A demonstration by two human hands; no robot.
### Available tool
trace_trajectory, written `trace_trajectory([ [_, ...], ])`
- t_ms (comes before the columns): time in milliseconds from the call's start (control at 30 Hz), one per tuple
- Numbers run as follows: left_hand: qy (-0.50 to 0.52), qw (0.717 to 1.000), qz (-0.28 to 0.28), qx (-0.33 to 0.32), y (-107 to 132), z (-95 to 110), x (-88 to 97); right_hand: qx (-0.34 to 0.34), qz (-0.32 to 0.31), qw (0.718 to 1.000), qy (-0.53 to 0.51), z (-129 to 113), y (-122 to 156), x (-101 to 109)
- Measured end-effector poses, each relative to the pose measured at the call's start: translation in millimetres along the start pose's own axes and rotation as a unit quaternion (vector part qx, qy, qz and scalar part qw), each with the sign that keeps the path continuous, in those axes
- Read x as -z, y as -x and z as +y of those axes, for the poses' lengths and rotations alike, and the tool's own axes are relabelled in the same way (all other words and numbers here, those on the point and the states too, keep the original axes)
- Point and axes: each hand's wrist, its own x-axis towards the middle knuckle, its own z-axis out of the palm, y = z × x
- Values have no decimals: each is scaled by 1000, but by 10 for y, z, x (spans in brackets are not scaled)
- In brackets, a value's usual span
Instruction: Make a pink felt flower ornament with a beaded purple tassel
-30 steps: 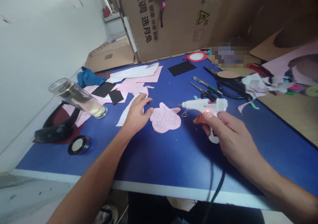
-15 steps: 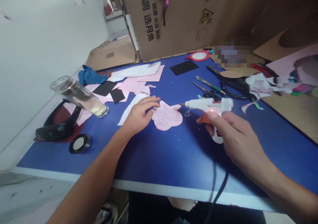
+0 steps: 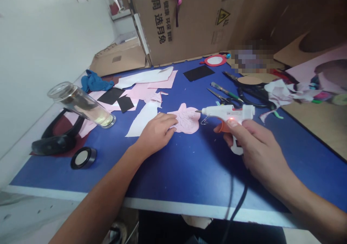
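Your right grip (image 3: 251, 135) wraps the glue gun (image 3: 217, 111) firmly, nozzle (image 3: 199, 111) toward the pink cutout (image 3: 189, 120), left of it. Your left grip (image 3: 157, 132) touches the cutout's edge, seemingly steadying; pinching or pressing, can't tell.

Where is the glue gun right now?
In the head view, the white glue gun is right of centre, in the person's right hand, its nozzle pointing left toward the pink cutout.
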Motion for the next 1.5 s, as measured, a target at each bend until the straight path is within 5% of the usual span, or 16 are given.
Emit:
trace_trajectory([
  [500,-90,994,-48,43,-60,205,4,-15,18,1000,-6,-28,-19,18],
  [1500,20,1000,4,-23,-83,135,-160,-49,-36,998,2,-3,35,94],
])
